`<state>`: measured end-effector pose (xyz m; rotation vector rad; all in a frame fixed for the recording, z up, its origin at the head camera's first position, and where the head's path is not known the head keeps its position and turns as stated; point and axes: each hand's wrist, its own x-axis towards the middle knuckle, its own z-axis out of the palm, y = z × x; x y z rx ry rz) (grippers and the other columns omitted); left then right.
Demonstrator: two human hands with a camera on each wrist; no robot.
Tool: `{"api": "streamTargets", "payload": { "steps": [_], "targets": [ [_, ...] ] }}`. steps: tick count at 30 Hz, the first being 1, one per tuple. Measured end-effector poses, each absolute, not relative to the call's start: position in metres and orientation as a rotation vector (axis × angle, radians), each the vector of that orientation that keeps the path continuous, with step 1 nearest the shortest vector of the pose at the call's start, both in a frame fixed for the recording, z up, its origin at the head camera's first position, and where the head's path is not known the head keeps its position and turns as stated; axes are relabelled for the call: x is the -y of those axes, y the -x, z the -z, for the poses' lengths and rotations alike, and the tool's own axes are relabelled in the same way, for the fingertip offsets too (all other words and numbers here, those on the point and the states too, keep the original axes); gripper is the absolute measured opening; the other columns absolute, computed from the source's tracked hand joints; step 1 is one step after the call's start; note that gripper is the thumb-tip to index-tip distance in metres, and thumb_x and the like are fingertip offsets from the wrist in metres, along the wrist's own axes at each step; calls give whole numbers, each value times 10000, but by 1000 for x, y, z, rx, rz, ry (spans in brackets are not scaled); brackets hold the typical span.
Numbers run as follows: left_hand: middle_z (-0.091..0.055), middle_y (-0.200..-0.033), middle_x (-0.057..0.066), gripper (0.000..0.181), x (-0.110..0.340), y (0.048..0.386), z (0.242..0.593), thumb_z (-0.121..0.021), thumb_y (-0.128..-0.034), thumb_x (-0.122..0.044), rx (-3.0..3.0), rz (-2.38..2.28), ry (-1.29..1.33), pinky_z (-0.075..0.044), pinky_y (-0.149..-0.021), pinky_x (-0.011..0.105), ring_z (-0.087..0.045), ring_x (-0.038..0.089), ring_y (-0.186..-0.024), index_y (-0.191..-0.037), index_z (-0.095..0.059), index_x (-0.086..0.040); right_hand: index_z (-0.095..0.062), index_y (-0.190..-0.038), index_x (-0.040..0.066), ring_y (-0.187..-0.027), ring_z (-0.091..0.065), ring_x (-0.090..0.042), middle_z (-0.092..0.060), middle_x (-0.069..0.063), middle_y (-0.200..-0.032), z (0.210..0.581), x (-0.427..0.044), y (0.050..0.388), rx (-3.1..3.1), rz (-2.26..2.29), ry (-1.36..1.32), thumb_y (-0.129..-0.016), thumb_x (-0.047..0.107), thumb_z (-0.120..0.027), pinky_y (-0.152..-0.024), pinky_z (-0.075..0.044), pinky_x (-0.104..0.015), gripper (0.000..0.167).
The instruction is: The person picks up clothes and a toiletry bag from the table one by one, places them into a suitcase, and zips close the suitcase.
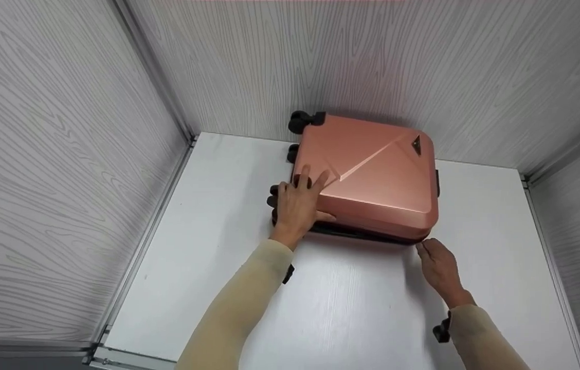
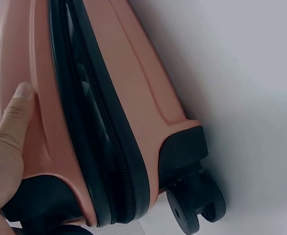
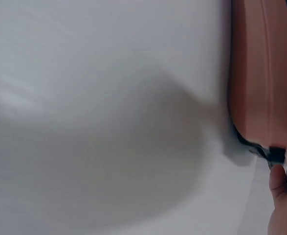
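A rose-pink hard-shell suitcase [image 1: 372,164] lies flat on the white surface, its black wheels [image 1: 298,122] toward the left. My left hand [image 1: 297,205] rests on the wheel-end front corner with fingers spread over the top shell; its thumb lies along the side in the left wrist view. A black zipper [image 2: 101,112] runs round the side, and its teeth stand apart there. At the front right corner my right hand [image 1: 439,264] pinches the zipper pull between thumb and fingers. The pull is mostly hidden by the fingertips.
Wood-grain panels [image 1: 279,61] rise at the back and both sides. The suitcase's far side is close to the back panel. White tabletop [image 1: 341,308] extends in front of it and to both sides. A black handle [image 1: 437,183] sticks out at its right end.
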<state>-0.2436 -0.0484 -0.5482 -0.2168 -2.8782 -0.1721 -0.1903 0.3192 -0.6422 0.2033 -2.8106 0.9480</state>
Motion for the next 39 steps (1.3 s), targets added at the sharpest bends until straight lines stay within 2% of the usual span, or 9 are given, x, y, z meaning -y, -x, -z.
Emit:
{"api": "streamTargets", "payload": {
  "steps": [5,9,15,20,31,39],
  "targets": [
    [-333,-1693,141,1254,45,243,547,-775,-563,-865,2883,184,218,-454,-1078,576,-684,391,-796,-1647,-328,-418,-672,-989,-5,-889,-583,-292,-657,-163,-1002,652,-296,177,2727,-1066,-7,-1125,206,-479,-816,-449,-451,317],
    [-335,-1695,131,1254,44,242,549,-771,-557,-870,2888,175,198,-457,-1069,567,-692,392,-807,-1644,-331,-425,-690,-1065,-41,-981,-624,-366,-679,-206,-1086,654,-288,174,2736,-1042,16,-1137,220,-459,-881,-467,-526,356],
    [-333,-1697,145,1250,43,241,551,-794,-563,-848,2882,191,204,-456,-1076,581,-700,395,-825,-1642,-336,-414,-696,-1022,-48,-958,-643,-397,-683,-216,-1019,655,-287,169,2720,-966,-2,-1104,151,-517,-862,-481,-561,280],
    [-342,-1696,134,1257,40,241,553,-797,-553,-849,2870,179,197,-464,-1068,565,-701,379,-805,-1642,-341,-417,-698,-981,-50,-933,-658,-409,-686,-220,-970,655,-291,168,2671,-917,36,-1097,141,-514,-841,-488,-566,289],
    [-327,-1699,153,1273,36,236,553,-821,-558,-806,2901,200,154,-434,-1122,626,-722,406,-1065,-1654,-316,-400,-688,-983,-55,-941,-653,-430,-686,-240,-983,655,-280,167,2688,-956,81,-1107,182,-485,-839,-483,-573,335],
    [-299,-1711,153,1270,31,236,550,-798,-580,-815,2921,212,145,-440,-1119,604,-719,414,-1079,-1664,-290,-391,-706,-976,-62,-980,-665,-490,-703,-272,-999,651,-299,177,2664,-866,165,-1105,182,-494,-873,-474,-614,348]
  ]
}}
